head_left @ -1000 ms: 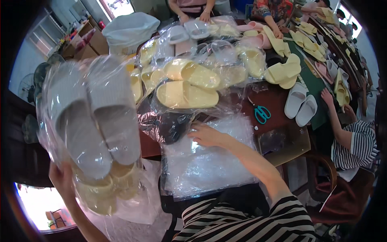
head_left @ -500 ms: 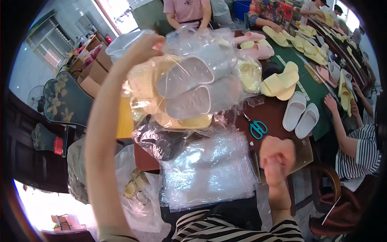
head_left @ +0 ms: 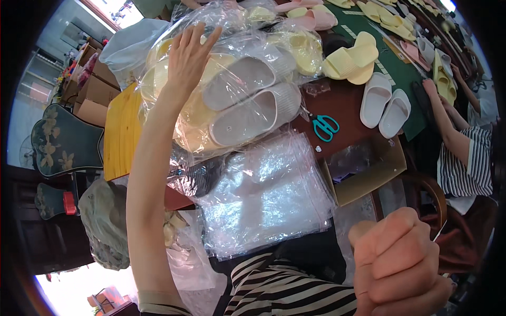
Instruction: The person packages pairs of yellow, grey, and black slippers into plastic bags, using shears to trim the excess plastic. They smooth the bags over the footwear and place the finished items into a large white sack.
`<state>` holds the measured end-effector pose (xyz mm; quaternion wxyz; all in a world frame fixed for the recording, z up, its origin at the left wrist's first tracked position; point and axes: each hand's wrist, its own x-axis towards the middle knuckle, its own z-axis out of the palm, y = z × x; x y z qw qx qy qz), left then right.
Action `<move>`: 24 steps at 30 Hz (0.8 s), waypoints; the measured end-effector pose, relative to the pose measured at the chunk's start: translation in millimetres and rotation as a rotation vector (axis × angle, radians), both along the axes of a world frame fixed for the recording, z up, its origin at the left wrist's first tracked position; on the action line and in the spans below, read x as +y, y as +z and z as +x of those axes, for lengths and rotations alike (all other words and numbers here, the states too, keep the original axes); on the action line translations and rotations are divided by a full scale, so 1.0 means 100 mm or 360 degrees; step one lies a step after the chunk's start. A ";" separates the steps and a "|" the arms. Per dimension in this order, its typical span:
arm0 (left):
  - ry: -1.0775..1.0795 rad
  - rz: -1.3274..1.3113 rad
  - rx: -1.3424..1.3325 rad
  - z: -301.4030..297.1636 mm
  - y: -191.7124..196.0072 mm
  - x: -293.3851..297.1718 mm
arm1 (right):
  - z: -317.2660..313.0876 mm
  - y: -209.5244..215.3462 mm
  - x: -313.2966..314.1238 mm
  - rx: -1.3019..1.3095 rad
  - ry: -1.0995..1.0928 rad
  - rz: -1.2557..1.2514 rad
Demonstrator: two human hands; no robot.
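Observation:
My left hand (head_left: 191,55) is stretched out over a heap of bagged slippers, its fingers spread and nothing gripped. Beside it lies a pair of light grey slippers (head_left: 245,118) in a clear plastic bag, on top of yellow slippers (head_left: 190,134) that are bagged too. My right hand (head_left: 398,266) is a closed fist, raised near the lower right; its inner side is hidden, so I cannot make out what it holds, if anything. Between my arms, a stack of clear plastic bags (head_left: 263,192) rests at the near table edge.
Teal-handled scissors (head_left: 326,128) lie on the brown table (head_left: 311,94). An open cardboard box (head_left: 363,168) stands at the near edge. Unbagged grey slippers (head_left: 387,105) and yellow slippers (head_left: 352,60) sit farther right. A person in a striped shirt (head_left: 464,163) works there.
My left hand has opened from its hold by the bagged grey slippers, which now lie lower on the heap. My right fist has come nearer, down and right, uncovering the cardboard box.

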<state>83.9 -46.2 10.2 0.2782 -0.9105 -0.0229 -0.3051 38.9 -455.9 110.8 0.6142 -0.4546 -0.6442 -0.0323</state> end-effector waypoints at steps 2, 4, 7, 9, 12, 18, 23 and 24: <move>-0.0001 0.0030 0.0131 -0.12 -0.02 -0.02 | -0.11 0.01 -0.03 0.0122 -0.0026 -0.0013; -0.0164 -0.0131 0.0219 -0.22 0.01 -0.10 | -0.18 0.00 -0.07 0.0098 -0.0027 0.0040; -0.0056 -0.0704 0.0148 -0.38 0.04 -0.35 | -0.22 -0.04 -0.13 0.0023 -0.0009 0.0089; -0.0031 -0.0990 0.0206 -0.47 0.06 -0.46 | -0.22 -0.14 -0.19 -0.0029 0.0026 0.0093; 0.0016 -0.1694 0.0259 -0.74 0.20 -0.56 | -0.21 -0.75 -0.09 0.0208 -0.0514 -0.0437; -0.0489 -0.2738 0.0360 -1.19 0.53 -1.03 | 0.01 -2.70 0.46 0.2512 0.0007 -0.1015; -0.0630 -0.2705 0.0372 -1.71 0.64 -1.58 | 0.04 -3.05 0.72 0.2755 0.0439 -0.0884; -0.0619 -0.2754 0.0297 -1.93 0.63 -1.70 | 0.03 -2.91 0.76 0.2739 0.0472 -0.0912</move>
